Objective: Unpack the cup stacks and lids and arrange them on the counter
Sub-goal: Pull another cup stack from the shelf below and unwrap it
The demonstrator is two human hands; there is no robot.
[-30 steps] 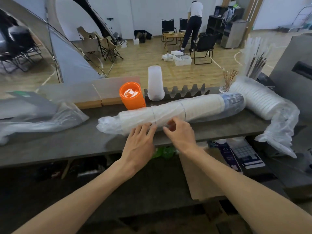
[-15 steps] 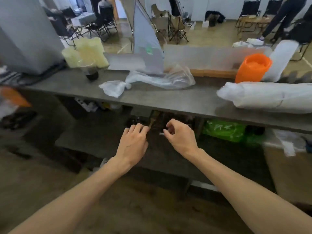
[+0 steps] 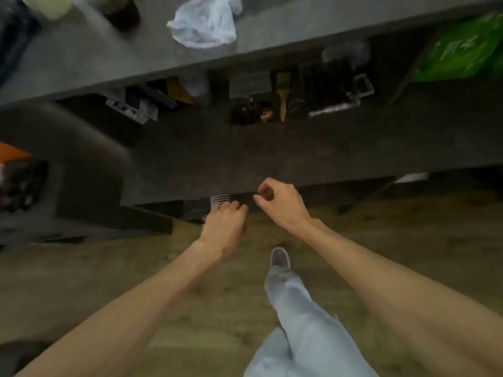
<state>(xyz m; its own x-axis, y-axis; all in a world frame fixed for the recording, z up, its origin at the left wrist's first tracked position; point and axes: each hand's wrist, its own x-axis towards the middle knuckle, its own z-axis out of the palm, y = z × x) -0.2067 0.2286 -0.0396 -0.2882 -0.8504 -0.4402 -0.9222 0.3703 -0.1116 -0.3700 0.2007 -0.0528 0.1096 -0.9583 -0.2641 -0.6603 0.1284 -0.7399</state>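
Here the view tips steeply down and is smeared with blur, so much of it reads only roughly. Both bare forearms reach forward, and the two hands hang close together over the wooden floor, holding nothing. The left hand shows its back, fingers loosely curled downward so that their tips are hidden; just past its knuckles a small striped thing peeks out, too blurred to name. The right hand, just beside it and slightly farther forward, has its fingers curled in with the thumb near the forefinger, and nothing shows between them. Below the right hand, a leg in pale trousers ends in a grey shoe planted on the floor. Beyond both hands runs a dark lower shelf, and at its back a row of clutter sits in shadow: a brush with a wooden handle, some metal pieces and dark shapes that cannot be told apart. Farther still, above the shelf, the grey counter crosses the top of the view. Of the task's things only a crumpled clear plastic bag shows there, well ahead of the left hand; no cups or lids can be made out. Far off to the right of the right hand a green bag is cut off by the frame edge, and to the left of the left hand an orange patch is likewise clipped.
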